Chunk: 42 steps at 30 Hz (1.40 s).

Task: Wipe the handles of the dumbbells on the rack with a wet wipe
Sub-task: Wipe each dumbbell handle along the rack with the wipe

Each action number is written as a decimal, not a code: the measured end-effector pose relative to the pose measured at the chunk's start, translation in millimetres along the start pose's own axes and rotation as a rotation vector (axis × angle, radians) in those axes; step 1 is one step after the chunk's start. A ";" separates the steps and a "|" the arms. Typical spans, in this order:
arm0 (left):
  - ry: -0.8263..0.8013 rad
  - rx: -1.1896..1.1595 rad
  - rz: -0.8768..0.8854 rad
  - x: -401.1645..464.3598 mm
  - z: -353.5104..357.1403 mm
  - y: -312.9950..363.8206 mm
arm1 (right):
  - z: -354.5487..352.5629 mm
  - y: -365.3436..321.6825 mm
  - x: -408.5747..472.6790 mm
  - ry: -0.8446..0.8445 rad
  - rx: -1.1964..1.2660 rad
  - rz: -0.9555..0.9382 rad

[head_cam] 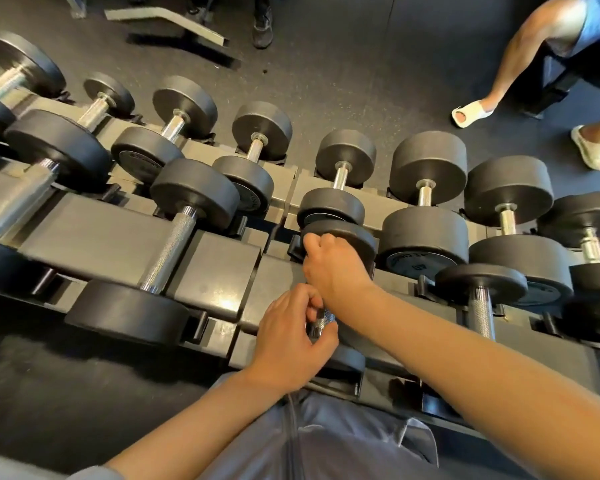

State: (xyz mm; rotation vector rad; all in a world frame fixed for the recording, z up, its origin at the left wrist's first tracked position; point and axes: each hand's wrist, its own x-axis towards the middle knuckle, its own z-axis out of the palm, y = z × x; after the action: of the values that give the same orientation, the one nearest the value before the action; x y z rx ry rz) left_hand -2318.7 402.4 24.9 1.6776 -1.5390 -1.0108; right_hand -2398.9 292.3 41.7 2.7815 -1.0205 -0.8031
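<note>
Both hands curled, left (pixel 293 336) low, right (pixel 333 265) crossing above.

Head view, steeply down, close over rack (pixel 118 230)

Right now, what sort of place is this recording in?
Most likely a gym's free-weights area: rows of black dumbbells on a tiered rack, dark rubber-looking floor, and a bench frame beyond.

So the rack (pixel 219 265) runs left to right with dumbbells in two rows, the far row sitting lower behind the near one. Both hands are on the near-row dumbbell (pixel 326 320) in the middle: left hand (pixel 293 341) on its handle, right hand (pixel 333 268) on its far head. Another person's feet (pixel 471 112) are on the floor (pixel 361 64) beyond the rack, far right.
</note>
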 end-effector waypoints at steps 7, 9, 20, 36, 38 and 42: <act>0.042 0.036 0.030 -1.4 1.2 0.7 | 7.4 17.8 -9.2 0.099 -0.033 -0.178; 0.040 0.047 0.032 -0.9 2.0 1.3 | 25.2 28.2 -23.8 0.248 0.121 -0.087; -0.032 0.067 0.041 2.0 0.1 0.3 | 55.9 -17.0 -20.5 0.426 2.038 1.062; 0.006 0.004 0.017 0.6 -0.5 -1.3 | 30.5 8.3 -34.5 0.331 0.699 0.386; 0.020 -0.021 0.004 -0.2 0.2 -2.7 | 18.5 7.7 -27.9 0.239 0.426 0.249; 0.145 -0.269 -0.111 -4.2 0.4 3.9 | 13.7 9.5 -26.2 0.232 0.287 0.033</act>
State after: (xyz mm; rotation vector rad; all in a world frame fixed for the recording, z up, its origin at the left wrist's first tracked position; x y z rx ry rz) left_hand -2321.1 406.2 28.5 1.6210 -1.1719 -1.0753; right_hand -2428.1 302.6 44.0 2.9882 -1.2173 -0.3386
